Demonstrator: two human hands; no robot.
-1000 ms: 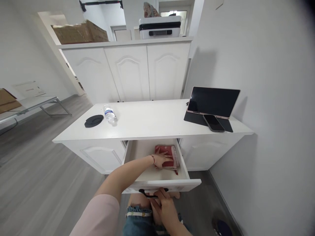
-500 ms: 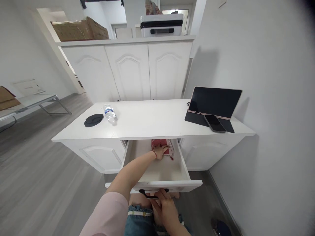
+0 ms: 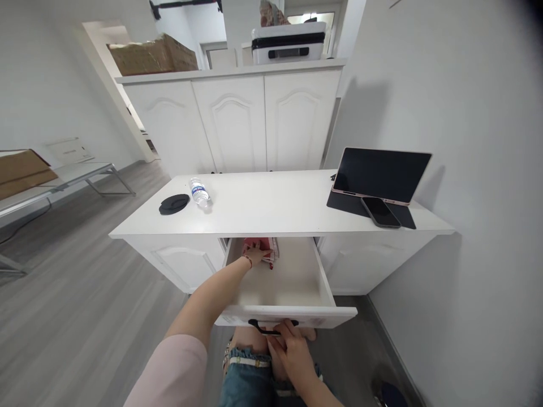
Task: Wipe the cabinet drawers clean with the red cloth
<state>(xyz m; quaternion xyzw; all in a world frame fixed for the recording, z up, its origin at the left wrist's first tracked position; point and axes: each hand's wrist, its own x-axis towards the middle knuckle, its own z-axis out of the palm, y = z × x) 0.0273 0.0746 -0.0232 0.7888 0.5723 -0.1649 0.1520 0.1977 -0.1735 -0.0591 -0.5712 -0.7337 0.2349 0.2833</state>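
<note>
A white drawer [image 3: 292, 282] stands pulled out from the low white cabinet. My left hand [image 3: 255, 255] reaches into its back left part and lies on a red cloth [image 3: 266, 244] with a white-striped edge and a small red tassel. The fingers are stretched out over the cloth, pressing on it from above; part of it is hidden under the hand. At the drawer front, my right hand [image 3: 291, 345] has its fingers curled on the right end of the black handle [image 3: 261, 328].
On the white cabinet top [image 3: 263, 203] are a clear plastic bottle [image 3: 200, 194], a round black pad [image 3: 174, 204], a tablet [image 3: 379, 175] and a phone [image 3: 380, 212] on a dark mat. A wall [image 3: 479, 186] borders the right side. My knees are beneath the drawer front.
My left hand has shifted the red cloth leftward inside the drawer, toward its left wall. My right hand stays at the handle. The camera view has turned slightly left.
</note>
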